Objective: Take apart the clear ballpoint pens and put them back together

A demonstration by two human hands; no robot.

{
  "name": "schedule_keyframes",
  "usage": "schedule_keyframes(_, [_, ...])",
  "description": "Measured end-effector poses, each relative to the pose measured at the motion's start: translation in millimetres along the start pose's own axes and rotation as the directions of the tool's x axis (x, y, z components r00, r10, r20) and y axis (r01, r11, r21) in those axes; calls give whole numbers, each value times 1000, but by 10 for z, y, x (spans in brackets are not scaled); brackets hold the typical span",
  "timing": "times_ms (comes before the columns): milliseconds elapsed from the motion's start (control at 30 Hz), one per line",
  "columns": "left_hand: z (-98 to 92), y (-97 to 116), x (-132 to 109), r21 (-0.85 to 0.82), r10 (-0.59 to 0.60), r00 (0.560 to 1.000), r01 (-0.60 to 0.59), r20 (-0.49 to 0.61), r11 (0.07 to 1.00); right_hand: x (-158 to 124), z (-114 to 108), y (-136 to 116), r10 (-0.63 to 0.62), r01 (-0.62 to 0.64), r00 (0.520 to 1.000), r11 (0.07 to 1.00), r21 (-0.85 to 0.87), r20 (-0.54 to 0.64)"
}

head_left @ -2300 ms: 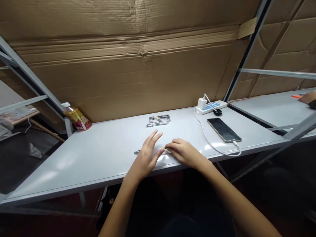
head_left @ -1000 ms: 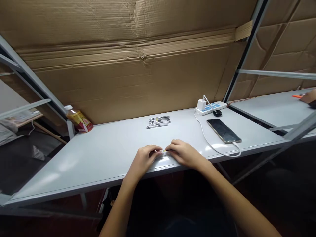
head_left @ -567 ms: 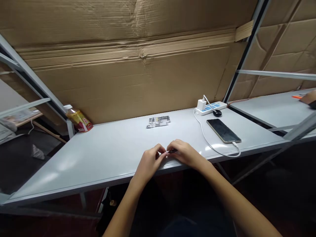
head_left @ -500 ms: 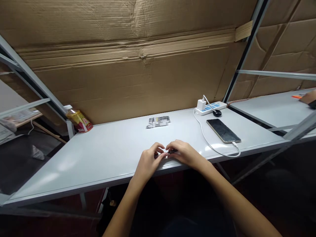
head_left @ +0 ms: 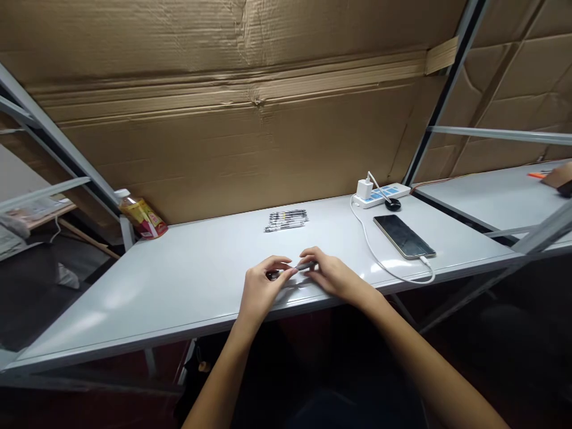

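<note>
Just above the table's front edge, a slim dark pen (head_left: 305,266) is held between my two hands. My left hand (head_left: 264,285) pinches its left end between thumb and fingers; a dark tip shows inside the curl of the fingers. My right hand (head_left: 333,275) grips the right end, partly covering it. Whether the pen is in one piece or two cannot be made out. Farther back on the table lies a row of several pens (head_left: 286,220), side by side, black and clear.
A phone (head_left: 404,236) with a white charging cable (head_left: 378,259) lies to the right. Behind it are a power strip (head_left: 388,193) and charger (head_left: 364,189). A bottle with a red and yellow label (head_left: 145,219) leans at the back left. Cardboard (head_left: 250,161) walls the back of the table (head_left: 179,274).
Both hands have risen slightly with the pen, and the left has shifted a little to the left. More of the pen shows between them. The row of pens has not moved.
</note>
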State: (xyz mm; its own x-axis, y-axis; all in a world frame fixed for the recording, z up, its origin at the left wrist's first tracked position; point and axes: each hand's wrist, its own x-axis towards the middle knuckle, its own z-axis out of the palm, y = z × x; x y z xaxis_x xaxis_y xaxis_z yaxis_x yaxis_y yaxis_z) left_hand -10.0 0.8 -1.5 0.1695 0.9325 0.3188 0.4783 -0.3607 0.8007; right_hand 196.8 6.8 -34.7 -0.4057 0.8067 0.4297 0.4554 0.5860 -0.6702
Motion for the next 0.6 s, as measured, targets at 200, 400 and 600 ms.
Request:
schedule_keyframes(200, [-18, 7, -3, 1, 7, 1000, -7, -7, 1000, -1, -71, -48, 48, -46, 999, 997, -69, 18])
schedule_keyframes(400, [-9, 25, -12, 0, 13, 1000, -13, 12, 1000, 12, -76, -61, 89, -90, 996, 993, -79, -13])
schedule_keyframes(600, [-20, 41, -19, 10, 0, 1000, 1, -5, 1000, 32, -81, -33, 105, -105, 989, 994, 6, -107])
